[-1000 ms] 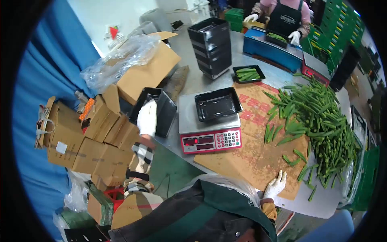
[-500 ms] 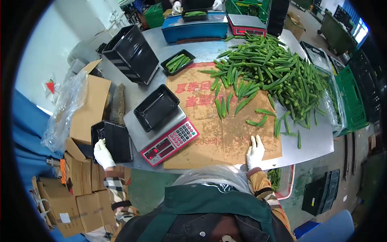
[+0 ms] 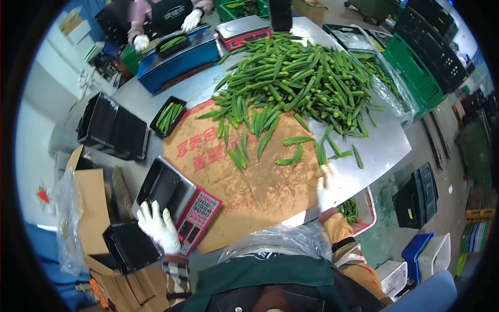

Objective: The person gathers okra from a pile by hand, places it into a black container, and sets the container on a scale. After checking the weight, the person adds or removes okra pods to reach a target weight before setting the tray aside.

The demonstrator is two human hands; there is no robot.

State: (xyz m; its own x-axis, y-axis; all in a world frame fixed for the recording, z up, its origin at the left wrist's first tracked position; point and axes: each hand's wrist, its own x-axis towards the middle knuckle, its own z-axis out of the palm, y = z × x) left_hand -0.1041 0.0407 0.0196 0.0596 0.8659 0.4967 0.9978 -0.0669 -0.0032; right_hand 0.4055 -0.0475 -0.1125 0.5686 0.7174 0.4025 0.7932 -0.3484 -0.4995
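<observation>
My left hand (image 3: 158,226), in a white glove, is over the near edge of the scale (image 3: 200,216), fingers spread beside an empty black tray (image 3: 163,184) on its plate. My right hand (image 3: 327,188), also gloved, rests at the right edge of the stained cardboard sheet (image 3: 270,192). Its fingertips are close to a few okra pods (image 3: 320,153); whether they grip one is blurred. A large okra heap (image 3: 312,78) covers the far right of the table. Another black tray (image 3: 169,116) with okra stands at the cardboard's far left corner.
Stacked black trays (image 3: 112,127) stand at the left, with another black container (image 3: 132,247) nearer me. Across the table, a co-worker's gloved hands (image 3: 192,20) are by a blue scale (image 3: 176,60). A red scale (image 3: 244,32) stands beside it. Green crates (image 3: 416,73) are at right.
My left hand has moved from the black container to the tray on the scale, its fingers now spread. My right hand has reached forward to the pods. The view has turned right.
</observation>
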